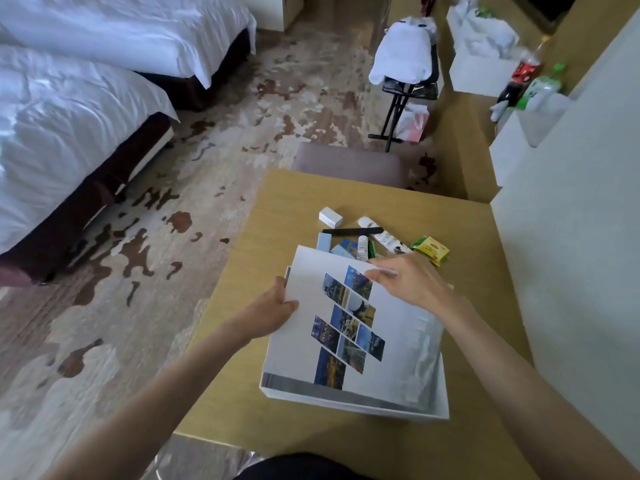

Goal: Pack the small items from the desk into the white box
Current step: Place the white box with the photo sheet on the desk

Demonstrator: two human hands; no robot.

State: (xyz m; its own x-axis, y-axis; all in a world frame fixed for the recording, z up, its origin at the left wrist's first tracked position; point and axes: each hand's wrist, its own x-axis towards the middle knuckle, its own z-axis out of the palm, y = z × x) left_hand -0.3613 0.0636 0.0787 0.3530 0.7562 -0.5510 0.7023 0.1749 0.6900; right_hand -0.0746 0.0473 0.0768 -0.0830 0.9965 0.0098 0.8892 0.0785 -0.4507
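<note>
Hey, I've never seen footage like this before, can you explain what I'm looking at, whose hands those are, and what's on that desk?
There is no machine here. A person wears a wide-angle camera on the head, so this single picture looks forward and down at their own bare arms. The left hand and right hand grip opposite edges of a white lid printed with small photographs, tilted over the open white box. Beyond it on the light wooden desk lie small items: a small white rectangular box, a black flat strip, a white tube and yellow-green packets. Beds stand to the left.
</note>
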